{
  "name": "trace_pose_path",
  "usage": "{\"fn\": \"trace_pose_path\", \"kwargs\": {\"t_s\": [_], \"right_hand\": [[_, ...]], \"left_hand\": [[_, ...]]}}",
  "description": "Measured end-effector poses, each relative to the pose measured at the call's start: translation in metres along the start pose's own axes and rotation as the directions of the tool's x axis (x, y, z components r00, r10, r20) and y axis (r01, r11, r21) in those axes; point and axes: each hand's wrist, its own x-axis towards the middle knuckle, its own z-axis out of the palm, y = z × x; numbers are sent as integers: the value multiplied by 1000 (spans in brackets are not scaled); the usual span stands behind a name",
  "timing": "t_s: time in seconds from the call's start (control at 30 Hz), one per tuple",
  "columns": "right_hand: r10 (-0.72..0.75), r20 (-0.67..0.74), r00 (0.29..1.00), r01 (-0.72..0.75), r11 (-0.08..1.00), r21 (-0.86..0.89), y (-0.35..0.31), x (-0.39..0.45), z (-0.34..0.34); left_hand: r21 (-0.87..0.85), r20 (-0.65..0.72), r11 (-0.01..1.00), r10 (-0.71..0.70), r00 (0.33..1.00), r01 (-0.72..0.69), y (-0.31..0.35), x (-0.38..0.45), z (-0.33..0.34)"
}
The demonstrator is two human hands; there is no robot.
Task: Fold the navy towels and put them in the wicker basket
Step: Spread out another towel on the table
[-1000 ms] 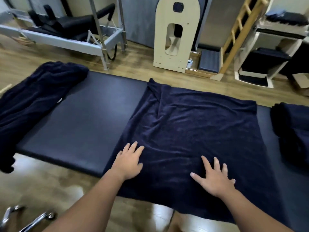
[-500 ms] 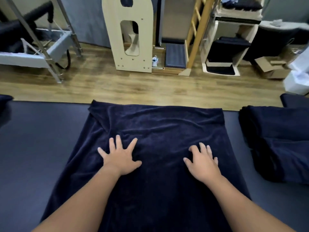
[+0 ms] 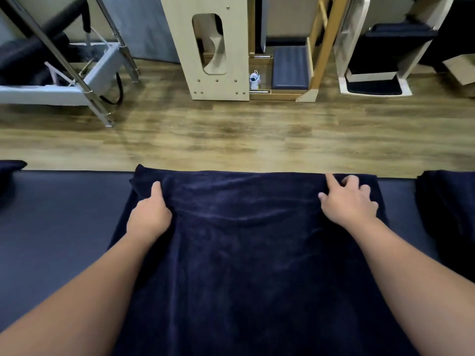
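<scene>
Both forearms come in from the lower corners of the frame and reach toward the far edge of the towel (image 3: 252, 253), in the middle of the picture. The left hand (image 3: 150, 214) lies near the far left corner of the towel. Its thumb points up along the cloth and the other fingers are curled down into a fold on the left side, so the hand grips the cloth there; the fingertips are hidden under the fabric. The right hand (image 3: 348, 200) is near the far right corner. Its index finger is stretched out to the far edge, the thumb is spread to the left, and the other fingers are bent with their tips on the cloth. I cannot tell whether this hand pinches the edge or only presses on it.

The towel is navy and looks like soft velvet. It lies spread on the dark padded table (image 3: 59, 227) and fills the centre of the frame from the far edge of the table down to the bottom of the picture. Shallow wrinkles run across it between the two hands, and the far left corner is folded over a little.

At the right edge of the frame a pile of more navy towels (image 3: 447, 209) lies on the table. At the left edge, a small part of another navy cloth (image 3: 10, 167) is visible.
</scene>
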Motion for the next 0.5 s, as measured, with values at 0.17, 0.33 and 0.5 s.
{"fn": "trace_pose_path", "kwargs": {"t_s": [0.17, 0.33, 0.5], "right_hand": [[82, -4, 997, -82, 994, -73, -49, -25, 3], [-474, -6, 880, 472, 877, -88, -138, -86, 32], [-526, 173, 832, 539, 842, -34, -205, -109, 56]], "left_hand": [[-102, -30, 984, -151, 988, 147, -21, 23, -5], [-202, -51, 978, -54, 997, 43, -42, 50, -9], [-54, -107, 973, 219, 970, -225, -60, 98, -32]]}}
